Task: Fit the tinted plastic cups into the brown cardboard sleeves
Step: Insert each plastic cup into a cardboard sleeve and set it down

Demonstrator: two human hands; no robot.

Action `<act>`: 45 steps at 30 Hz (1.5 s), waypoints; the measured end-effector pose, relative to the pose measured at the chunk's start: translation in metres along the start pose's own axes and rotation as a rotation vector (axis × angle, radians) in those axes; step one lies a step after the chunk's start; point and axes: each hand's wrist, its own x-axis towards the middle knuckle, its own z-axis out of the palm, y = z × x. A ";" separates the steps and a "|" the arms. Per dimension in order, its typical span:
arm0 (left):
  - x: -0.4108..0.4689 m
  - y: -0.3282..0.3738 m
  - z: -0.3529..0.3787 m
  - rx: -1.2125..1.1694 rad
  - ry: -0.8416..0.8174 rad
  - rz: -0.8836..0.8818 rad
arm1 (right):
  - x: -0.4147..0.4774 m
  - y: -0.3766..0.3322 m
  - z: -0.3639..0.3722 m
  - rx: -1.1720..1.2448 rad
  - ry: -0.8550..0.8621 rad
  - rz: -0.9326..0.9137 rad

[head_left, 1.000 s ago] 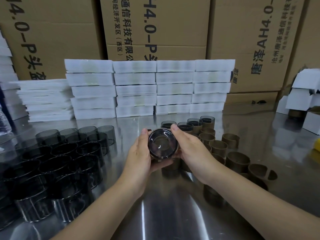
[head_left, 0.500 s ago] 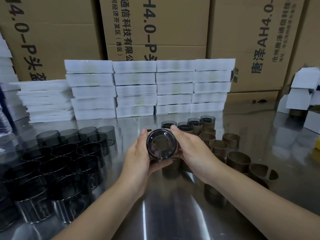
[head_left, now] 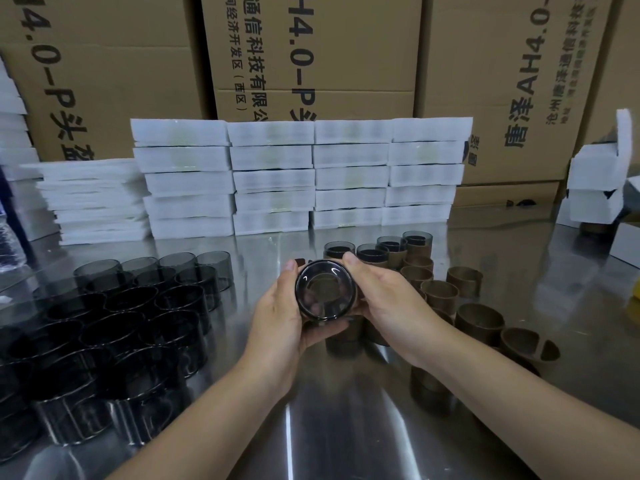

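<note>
- Fingers point(head_left: 350, 262) of both hands curl around one tinted plastic cup point(head_left: 325, 293), thumbs pressed on its upper rim, above the middle of the tabletop point(head_left: 329, 427).
- The left hand point(head_left: 277, 317) cradles the cup from below and the side; the right hand point(head_left: 391, 306) grips the opposite side. One round end of the cup faces the camera.
- A sliver of brown shows by the left thumb; whether a sleeve is already on the cup cannot be told.
- Just behind the hands stand sleeved cups point(head_left: 372, 254) in a short row.
- Empty cardboard sleeves point(head_left: 479, 322) stand in a cluster toward the right edge.
- Bare tinted cups point(head_left: 114, 323) crowd the tabletop's left side.
- White foam trays point(head_left: 301, 178) are stacked along the far edge, before printed cartons point(head_left: 311, 53).
</note>
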 end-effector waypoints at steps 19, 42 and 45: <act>0.000 0.003 0.001 -0.015 -0.012 -0.014 | 0.000 0.001 0.000 0.013 0.012 -0.014; 0.002 0.003 -0.001 -0.029 -0.002 -0.088 | -0.002 -0.007 0.001 -0.132 0.067 0.056; 0.002 0.003 -0.001 -0.026 0.006 -0.094 | -0.002 -0.008 -0.001 -0.116 0.047 0.074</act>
